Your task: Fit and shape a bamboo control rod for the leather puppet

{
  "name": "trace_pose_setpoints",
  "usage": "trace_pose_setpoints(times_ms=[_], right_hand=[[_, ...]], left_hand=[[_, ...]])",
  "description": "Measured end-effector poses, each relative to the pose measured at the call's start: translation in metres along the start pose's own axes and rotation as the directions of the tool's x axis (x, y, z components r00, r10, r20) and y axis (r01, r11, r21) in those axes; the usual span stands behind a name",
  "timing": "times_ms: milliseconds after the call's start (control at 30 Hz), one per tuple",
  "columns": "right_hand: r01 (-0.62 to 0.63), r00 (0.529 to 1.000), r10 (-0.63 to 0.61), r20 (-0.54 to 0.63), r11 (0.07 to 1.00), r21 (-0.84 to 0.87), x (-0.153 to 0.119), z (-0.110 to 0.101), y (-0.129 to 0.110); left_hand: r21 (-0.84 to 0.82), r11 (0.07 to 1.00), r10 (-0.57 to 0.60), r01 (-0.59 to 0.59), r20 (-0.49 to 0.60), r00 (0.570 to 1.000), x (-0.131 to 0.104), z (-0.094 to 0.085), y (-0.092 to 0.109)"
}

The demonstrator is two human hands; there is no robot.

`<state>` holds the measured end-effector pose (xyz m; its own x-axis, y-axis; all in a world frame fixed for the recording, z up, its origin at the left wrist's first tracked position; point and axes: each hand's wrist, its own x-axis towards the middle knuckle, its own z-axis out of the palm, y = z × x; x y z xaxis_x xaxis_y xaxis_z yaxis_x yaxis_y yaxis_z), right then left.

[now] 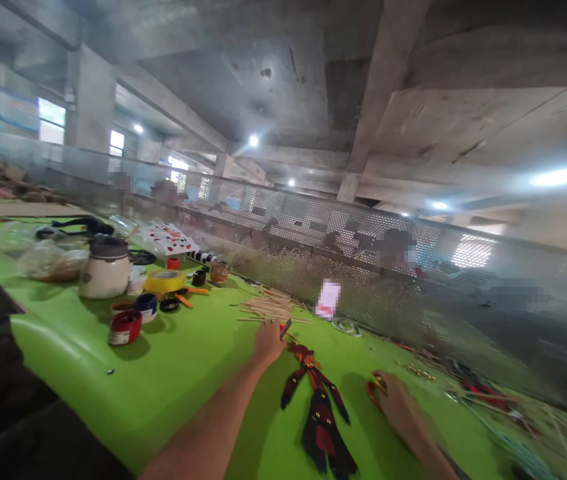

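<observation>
A dark red and black jointed figure [324,413] with small gold fasteners lies on the green table [173,380]. Just left of its head, my left hand [268,341] is closed on a small tool [286,329] with a dark end and a red-orange part, by the near edge of a pile of thin wooden sticks [269,305]. To the right of the figure, my right hand [394,399] holds orange-handled scissors [375,392]; its fingers are curled round the handles, and the blades cannot be made out.
Paint jars [126,328], yellow tape [164,281] and a large pale jar [106,270] stand at the left. A perforated screen [283,233] runs behind the table. Gold fasteners [416,371] and loose strips [508,417] lie at the right.
</observation>
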<state>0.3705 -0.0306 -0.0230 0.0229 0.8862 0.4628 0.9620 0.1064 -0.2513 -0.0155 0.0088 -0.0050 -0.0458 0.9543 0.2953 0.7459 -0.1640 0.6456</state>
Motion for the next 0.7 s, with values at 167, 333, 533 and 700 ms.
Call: trace_pose_setpoints(times_ms=[167, 333, 533, 700], right_hand=[[0.046, 0.998, -0.047, -0.037, 0.999, -0.030, 0.001, -0.007, -0.018], [0.114, 0.982, -0.120, -0.149, 0.992, -0.049, -0.003, -0.024, -0.041], [0.186, 0.938, -0.181, -0.296, 0.983, -0.014, -0.004, -0.045, -0.062], [0.248, 0.916, -0.231, -0.328, 0.969, 0.011, -0.004, -0.057, -0.080]], left_hand=[[0.153, 0.987, -0.042, 0.048, -0.041, 0.998, -0.001, -0.006, 0.002], [0.254, 0.966, -0.041, 0.056, -0.066, 0.997, -0.001, -0.013, 0.002], [0.350, 0.933, -0.041, 0.082, -0.122, 0.992, -0.006, -0.019, 0.007], [0.378, 0.921, -0.023, 0.092, -0.182, 0.983, -0.016, -0.028, 0.014]])
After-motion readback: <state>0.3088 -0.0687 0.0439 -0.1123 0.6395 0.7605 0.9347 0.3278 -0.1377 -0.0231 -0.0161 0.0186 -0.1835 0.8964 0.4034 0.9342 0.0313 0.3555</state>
